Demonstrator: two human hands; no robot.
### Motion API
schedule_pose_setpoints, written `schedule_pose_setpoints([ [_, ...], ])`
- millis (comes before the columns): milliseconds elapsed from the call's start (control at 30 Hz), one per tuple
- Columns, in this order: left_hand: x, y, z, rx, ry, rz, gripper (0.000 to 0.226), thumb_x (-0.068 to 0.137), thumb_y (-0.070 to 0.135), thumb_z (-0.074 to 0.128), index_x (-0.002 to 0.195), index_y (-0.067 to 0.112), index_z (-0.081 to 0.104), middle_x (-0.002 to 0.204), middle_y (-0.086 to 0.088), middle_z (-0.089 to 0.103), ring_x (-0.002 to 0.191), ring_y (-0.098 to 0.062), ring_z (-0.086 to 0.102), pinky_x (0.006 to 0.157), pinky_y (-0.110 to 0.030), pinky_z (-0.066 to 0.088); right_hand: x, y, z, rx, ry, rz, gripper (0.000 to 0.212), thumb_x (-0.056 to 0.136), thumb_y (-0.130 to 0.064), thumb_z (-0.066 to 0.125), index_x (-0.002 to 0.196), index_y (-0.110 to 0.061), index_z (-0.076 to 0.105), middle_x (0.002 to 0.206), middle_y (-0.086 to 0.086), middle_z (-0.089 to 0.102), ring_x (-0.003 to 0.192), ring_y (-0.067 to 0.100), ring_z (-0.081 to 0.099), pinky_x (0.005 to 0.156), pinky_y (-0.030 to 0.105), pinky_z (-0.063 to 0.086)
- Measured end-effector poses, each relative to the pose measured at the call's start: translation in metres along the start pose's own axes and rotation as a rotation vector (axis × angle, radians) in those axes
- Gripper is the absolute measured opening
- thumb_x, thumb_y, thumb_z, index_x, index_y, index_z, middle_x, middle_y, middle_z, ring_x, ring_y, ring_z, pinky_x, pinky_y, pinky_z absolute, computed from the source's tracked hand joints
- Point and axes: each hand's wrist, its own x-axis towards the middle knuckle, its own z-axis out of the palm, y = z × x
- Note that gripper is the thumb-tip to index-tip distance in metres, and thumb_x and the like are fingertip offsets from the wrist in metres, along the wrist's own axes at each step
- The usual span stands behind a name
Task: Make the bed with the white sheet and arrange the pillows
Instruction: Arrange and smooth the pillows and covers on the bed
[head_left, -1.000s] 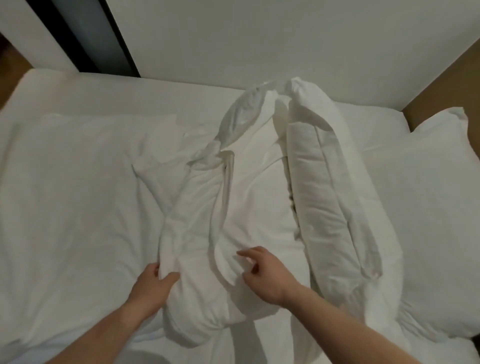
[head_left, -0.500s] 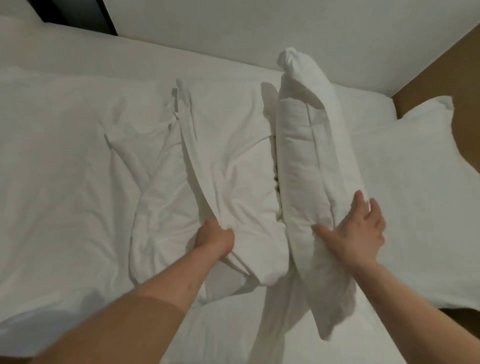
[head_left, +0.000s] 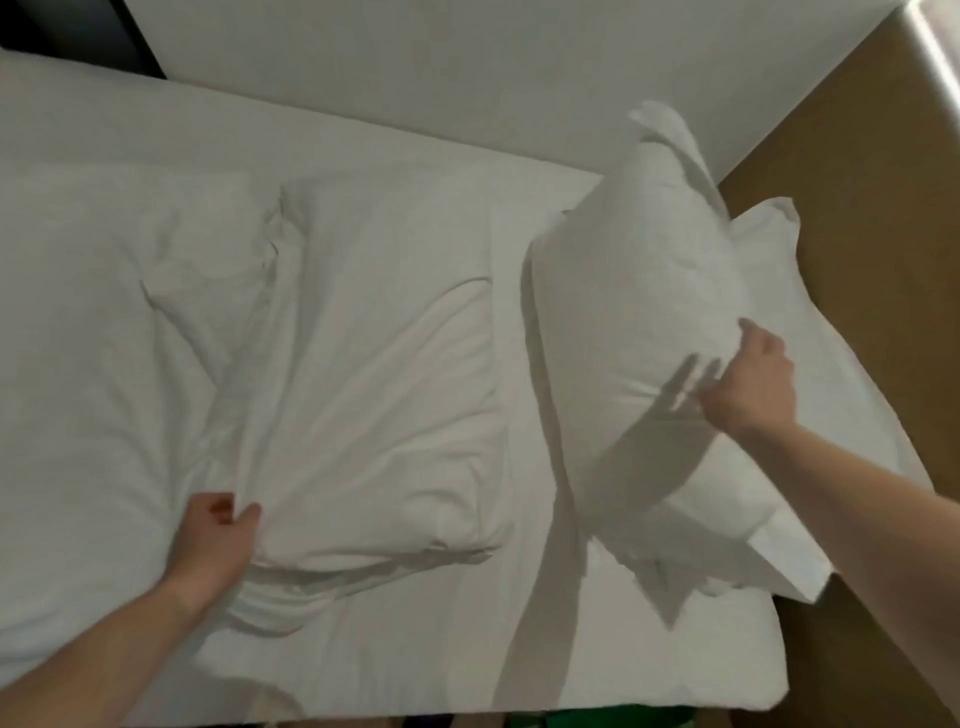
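The bed (head_left: 597, 665) is covered by a wrinkled white sheet (head_left: 104, 374). A limp white pillowcase (head_left: 384, 389) lies flat in the middle. My left hand (head_left: 213, 540) pinches its near left corner between thumb and curled fingers. To the right, a plump white pillow (head_left: 639, 332) is held up off the bed and tilted, blurred by motion. My right hand (head_left: 748, 384) grips its right edge. Under it, a second white pillow (head_left: 841, 431) lies flat at the bed's right end, partly hidden.
A white wall (head_left: 467, 78) runs along the bed's far side. A brown panel (head_left: 872, 208) stands at the right end. A dark strip (head_left: 78, 41) shows at the top left. Something green (head_left: 530, 719) peeks out below the near edge of the bed.
My right hand has swung the plump pillow rightward, over the flat pillow. The pillowcase now lies spread flat, and my left hand has moved to its near left corner.
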Motion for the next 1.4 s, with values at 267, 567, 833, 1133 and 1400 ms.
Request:
schedule_pose_setpoints([
  [267, 0.011, -0.011, 0.042, 0.277, 0.014, 0.006, 0.039, 0.081, 0.041, 0.072, 0.110, 0.017, 0.064, 0.131, -0.017, 0.051, 0.116, -0.037, 0.053, 0.099, -0.040, 0.046, -0.166, -0.102, 0.160, 0.456, -0.727, 0.077, 0.089, 0.085, -0.053, 0.076, 0.154, -0.014, 0.035, 0.153, 0.013, 0.048, 0.134, 0.031, 0.054, 0.108, 0.042, 0.047],
  [567, 0.041, -0.027, 0.053, 0.009, -0.127, -0.207, 0.111, 0.055, 0.035, 0.076, 0.152, 0.008, 0.030, 0.149, -0.015, 0.047, 0.131, -0.033, 0.052, 0.110, -0.036, 0.043, -0.223, -0.123, 0.265, 0.894, -0.785, 0.611, 0.115, 0.048, -0.050, 0.091, 0.146, -0.017, 0.040, 0.133, 0.010, 0.060, 0.107, 0.029, 0.067, 0.069, 0.037, 0.064],
  [833, 0.003, 0.081, 0.047, -0.593, -0.451, 0.058, 0.037, 0.055, -0.006, 0.054, 0.090, -0.003, 0.065, 0.078, -0.008, 0.055, 0.080, -0.024, 0.053, 0.068, -0.034, 0.045, -0.211, -0.126, 0.197, 0.932, -0.280, 0.417, 0.016, 0.077, 0.002, 0.053, 0.067, -0.010, 0.047, 0.064, 0.001, 0.048, 0.062, 0.020, 0.041, 0.060, 0.031, 0.036],
  [1133, 0.034, -0.022, 0.042, -0.031, -0.540, -0.235, 0.103, 0.046, 0.024, 0.082, 0.142, 0.010, 0.047, 0.133, -0.011, 0.060, 0.117, -0.031, 0.061, 0.099, -0.037, 0.053, -0.225, -0.110, 0.174, 0.207, -0.693, 0.183, 0.055, 0.077, -0.014, 0.065, 0.127, -0.012, 0.043, 0.130, 0.013, 0.050, 0.101, 0.038, 0.063, 0.084, 0.044, 0.049],
  [1400, 0.116, 0.106, -0.005, 0.066, -0.178, -0.058, 0.141, 0.046, 0.067, 0.080, 0.157, 0.010, 0.014, 0.157, -0.012, 0.028, 0.140, -0.031, 0.037, 0.104, -0.038, 0.042, -0.209, -0.217, 0.191, 0.513, -0.462, -0.304, 0.089, 0.079, -0.056, 0.075, 0.154, -0.031, 0.035, 0.155, -0.001, 0.029, 0.141, 0.025, 0.037, 0.113, 0.040, 0.039],
])
